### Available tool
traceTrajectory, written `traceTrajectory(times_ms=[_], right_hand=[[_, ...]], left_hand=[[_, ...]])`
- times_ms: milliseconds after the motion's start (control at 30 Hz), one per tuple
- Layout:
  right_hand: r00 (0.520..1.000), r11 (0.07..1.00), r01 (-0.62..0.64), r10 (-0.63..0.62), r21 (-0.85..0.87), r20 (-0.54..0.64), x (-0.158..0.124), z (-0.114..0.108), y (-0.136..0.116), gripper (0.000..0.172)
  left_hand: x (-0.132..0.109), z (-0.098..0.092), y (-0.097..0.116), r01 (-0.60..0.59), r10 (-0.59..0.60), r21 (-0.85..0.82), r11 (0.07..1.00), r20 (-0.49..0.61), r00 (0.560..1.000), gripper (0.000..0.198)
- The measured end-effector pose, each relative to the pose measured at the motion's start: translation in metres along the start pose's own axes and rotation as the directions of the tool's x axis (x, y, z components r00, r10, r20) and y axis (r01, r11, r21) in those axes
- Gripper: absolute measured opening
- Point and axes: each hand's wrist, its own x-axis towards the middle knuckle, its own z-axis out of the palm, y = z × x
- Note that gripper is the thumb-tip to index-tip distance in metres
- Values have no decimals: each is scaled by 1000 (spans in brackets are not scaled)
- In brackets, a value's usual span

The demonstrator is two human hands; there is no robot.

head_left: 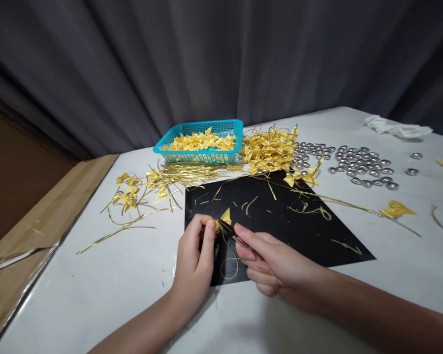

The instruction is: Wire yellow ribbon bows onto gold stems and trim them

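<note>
My left hand (195,255) pinches a small yellow ribbon bow (225,217) over the near left corner of a black mat (280,221). A thin gold wire (232,255) trails from the bow in a loop onto the mat. My right hand (269,258) is closed on small dark scissors (233,233), whose tips meet the bow at its knot. Short gold wire offcuts lie scattered over the mat.
A teal basket (201,156) of yellow bows stands at the back. Beside it lie a bundle of gold wires (188,173), a heap of bows (268,150) and several silver beads (358,164). A white cloth (395,128) lies far right. Cardboard (33,221) lines the left edge.
</note>
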Motion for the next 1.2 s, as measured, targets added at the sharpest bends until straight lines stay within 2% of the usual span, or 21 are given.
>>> traceTrajectory(times_ms=[233,533,1067,1200], right_hand=[[1000,1000,-10,10,-5,-14,-1,0,-3,47],[1000,1000,-18,18,10,-23,-2,0,-2,46],[1000,1000,-27,27,8,9,-3,0,-6,46],[999,999,-33,32,29,22,-3,-1,-5,46]], left_hand=[[2,1,0,29,-31,-27,999,-47,998,24],[1,0,-2,21,-21,-6,1000,6,1000,23],[0,0,-1,-15,15,15,1000,12,1000,23],[1,0,-1,13,-13,-4,1000,-23,1000,24]])
